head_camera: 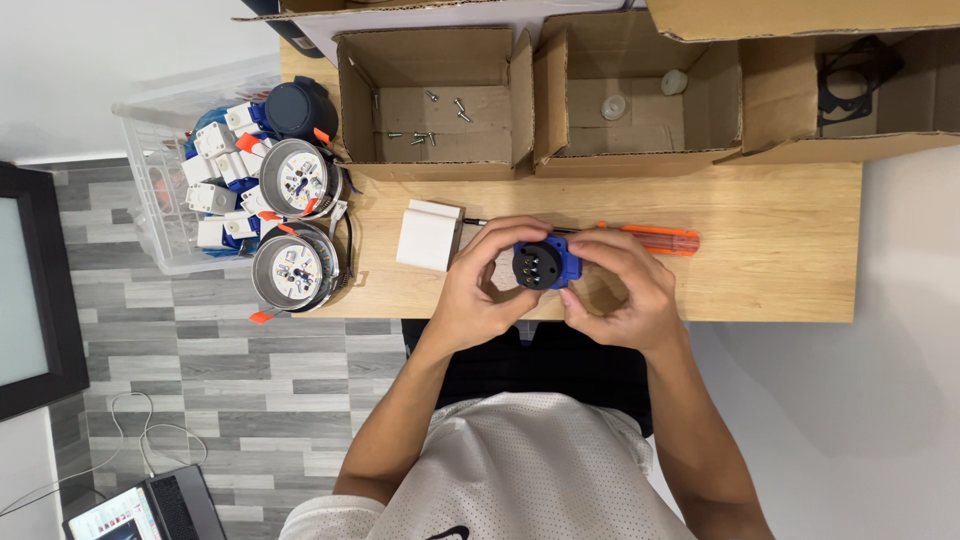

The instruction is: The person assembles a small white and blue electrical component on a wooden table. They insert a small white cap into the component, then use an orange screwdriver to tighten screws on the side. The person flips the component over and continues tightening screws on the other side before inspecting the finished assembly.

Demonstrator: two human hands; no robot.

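- Head view: my left hand and right hand both clamp a blue plastic socket housing with a round black face.
- An orange-handled screwdriver lies on the wooden table.

Over a light wooden table, the left hand and the right hand together grip a small blue plastic connector body with a round black face. Behind the hands lies an orange-handled screwdriver, and just left of them sits a white plastic block. Farther back stand open cardboard boxes, one holding loose metal screws, and at the table's left edge a clear plastic crate holds round metal-rimmed meter parts.
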